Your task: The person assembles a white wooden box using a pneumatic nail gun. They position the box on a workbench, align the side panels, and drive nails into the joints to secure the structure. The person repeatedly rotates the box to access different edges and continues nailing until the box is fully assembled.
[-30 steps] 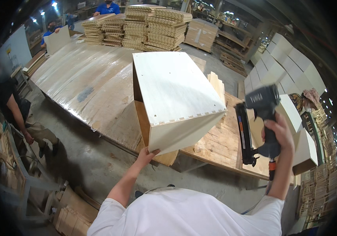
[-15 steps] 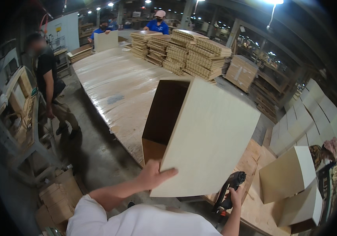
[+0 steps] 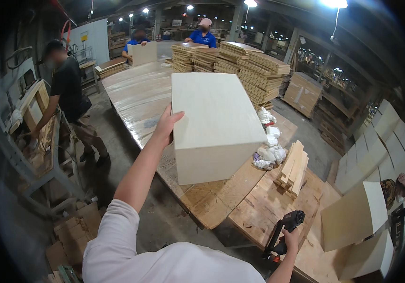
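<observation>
A pale wooden box (image 3: 214,111) is in front of me over the near end of the big table (image 3: 212,200), its closed faces toward me. My left hand (image 3: 167,125) grips its left edge, thumb lying on the pale face and fingers out of sight around the side. At lower right, my right hand (image 3: 290,239) is closed around the handle of a black nail gun (image 3: 282,231). The gun is held apart from the box, near the edge of the wooden worktable (image 3: 252,217).
Wood strips (image 3: 293,167) and crumpled white rags (image 3: 269,151) lie right of the box. Two pale boxes (image 3: 353,217) stand at right. Panel stacks (image 3: 259,75) fill the table's far side. One person (image 3: 70,94) works at a left bench; two in blue (image 3: 203,37) stand beyond.
The box has moved away from me and turned, so its open side no longer shows. My left arm has stretched forward with it. The nail gun stays at lower right.
</observation>
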`<control>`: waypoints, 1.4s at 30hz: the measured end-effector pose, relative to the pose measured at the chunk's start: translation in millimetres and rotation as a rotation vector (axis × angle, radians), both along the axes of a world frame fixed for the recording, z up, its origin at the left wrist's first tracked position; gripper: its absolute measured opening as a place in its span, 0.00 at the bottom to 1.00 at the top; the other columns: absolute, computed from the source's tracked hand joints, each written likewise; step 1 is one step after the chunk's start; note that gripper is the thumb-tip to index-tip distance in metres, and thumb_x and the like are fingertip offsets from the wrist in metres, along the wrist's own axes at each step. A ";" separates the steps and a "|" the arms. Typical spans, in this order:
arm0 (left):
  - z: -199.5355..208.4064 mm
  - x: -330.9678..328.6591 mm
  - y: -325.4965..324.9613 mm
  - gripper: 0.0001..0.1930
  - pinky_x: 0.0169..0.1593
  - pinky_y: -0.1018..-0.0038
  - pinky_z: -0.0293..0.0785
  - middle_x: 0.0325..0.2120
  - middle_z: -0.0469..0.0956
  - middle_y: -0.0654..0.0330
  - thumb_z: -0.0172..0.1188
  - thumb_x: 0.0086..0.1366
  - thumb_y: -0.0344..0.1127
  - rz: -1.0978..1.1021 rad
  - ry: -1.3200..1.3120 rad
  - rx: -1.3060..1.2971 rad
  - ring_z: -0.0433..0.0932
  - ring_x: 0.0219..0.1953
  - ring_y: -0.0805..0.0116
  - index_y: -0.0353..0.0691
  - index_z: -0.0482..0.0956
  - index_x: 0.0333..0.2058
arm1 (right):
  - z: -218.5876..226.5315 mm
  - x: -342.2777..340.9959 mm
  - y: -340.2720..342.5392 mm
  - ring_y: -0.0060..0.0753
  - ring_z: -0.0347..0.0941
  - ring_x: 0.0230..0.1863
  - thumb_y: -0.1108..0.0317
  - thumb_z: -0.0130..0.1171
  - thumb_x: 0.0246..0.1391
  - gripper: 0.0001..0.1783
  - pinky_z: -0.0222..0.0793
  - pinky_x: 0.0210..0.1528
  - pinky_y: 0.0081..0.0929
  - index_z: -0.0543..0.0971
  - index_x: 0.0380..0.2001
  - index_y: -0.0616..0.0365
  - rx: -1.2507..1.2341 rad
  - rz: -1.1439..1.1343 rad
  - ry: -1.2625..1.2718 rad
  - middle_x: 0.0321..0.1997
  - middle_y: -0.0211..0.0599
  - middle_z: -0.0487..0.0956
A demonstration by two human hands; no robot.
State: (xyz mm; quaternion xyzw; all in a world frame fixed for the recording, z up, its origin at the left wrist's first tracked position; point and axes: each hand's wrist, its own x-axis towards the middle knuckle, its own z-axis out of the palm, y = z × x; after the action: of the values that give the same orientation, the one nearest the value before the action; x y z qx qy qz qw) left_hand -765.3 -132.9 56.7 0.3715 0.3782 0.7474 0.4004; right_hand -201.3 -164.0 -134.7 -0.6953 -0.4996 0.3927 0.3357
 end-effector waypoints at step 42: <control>-63.2 -40.1 -15.5 0.18 0.40 0.68 0.76 0.37 0.78 0.51 0.58 0.61 0.38 0.045 -0.162 -0.249 0.79 0.37 0.60 0.26 0.74 0.42 | 219.1 -84.7 2.9 0.27 0.73 0.18 0.73 0.57 0.50 0.20 0.72 0.19 0.28 0.67 0.47 0.58 0.140 0.396 0.094 0.27 0.34 0.71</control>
State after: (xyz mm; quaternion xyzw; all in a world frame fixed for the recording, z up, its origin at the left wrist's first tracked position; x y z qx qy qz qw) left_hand -805.4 -148.4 -6.5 0.2490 0.4425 0.7311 0.4557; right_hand -286.0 -161.1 84.4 -0.5395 -0.6362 0.4474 0.3224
